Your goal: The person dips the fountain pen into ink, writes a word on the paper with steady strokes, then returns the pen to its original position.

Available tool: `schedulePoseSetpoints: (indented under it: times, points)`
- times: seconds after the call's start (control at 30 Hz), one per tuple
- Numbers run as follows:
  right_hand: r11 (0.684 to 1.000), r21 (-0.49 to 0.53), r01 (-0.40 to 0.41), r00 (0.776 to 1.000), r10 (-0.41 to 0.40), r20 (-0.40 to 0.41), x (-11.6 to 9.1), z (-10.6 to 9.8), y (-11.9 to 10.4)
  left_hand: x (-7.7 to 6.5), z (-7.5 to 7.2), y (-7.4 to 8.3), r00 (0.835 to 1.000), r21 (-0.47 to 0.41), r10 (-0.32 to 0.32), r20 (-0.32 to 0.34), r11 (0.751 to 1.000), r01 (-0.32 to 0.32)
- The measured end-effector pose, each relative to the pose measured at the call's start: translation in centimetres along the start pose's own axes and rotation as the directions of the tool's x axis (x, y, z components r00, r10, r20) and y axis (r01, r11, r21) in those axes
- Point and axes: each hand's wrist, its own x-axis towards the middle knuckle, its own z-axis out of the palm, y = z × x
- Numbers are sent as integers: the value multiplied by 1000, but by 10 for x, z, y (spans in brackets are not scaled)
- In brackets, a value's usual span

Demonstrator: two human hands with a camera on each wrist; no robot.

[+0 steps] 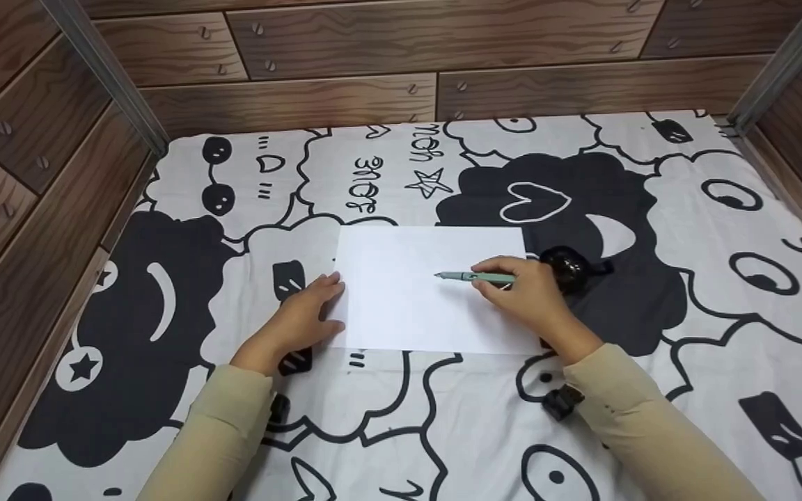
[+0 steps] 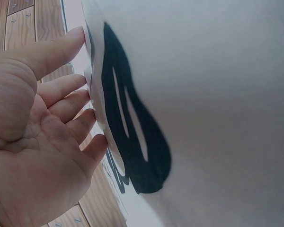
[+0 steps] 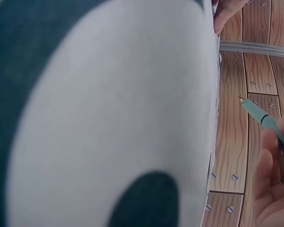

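A blank white sheet of paper (image 1: 401,299) lies on the patterned cloth. My left hand (image 1: 301,314) rests at its left edge, thumb and fingertips touching the margin; the left wrist view shows that hand (image 2: 47,127) with fingers extended and slightly bent, nothing between them. Over the right half of the sheet, my right hand (image 1: 528,291) pinches a green pen (image 1: 495,277), its tip aimed left toward the sheet's middle. In the right wrist view the pen (image 3: 255,111) shows a thin bare point, with the right hand (image 3: 272,175) partly cut off by the frame.
A glossy black round object (image 1: 568,268) stands just beyond my right hand, partly hidden by it. Black-and-white cartoon cloth (image 1: 373,396) covers the surface. Wood-print walls (image 1: 331,104) and grey metal posts (image 1: 112,83) enclose it at the back and sides.
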Motion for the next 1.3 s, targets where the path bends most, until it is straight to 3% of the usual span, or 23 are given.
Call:
schedulePoseSetpoints:
  times: [0.47,0.73,0.9,1.3]
  points:
    - [979,202,-41,999,33,43,1,3,2,0,1,-1,1000,3,-9,7,1000,9]
    - [937,332,-113,990,78,117,2,3,-6,0,1,-1,1000,10,-5,5,1000,5]
    - [937,324,-131,984,84,154,6,9,1,0,1,-1,1000,9,-6,5,1000,6]
    - [969,225,-104,988,74,138,20,22,-5,0,0,-1,1000,-8,-3,7,1000,3]
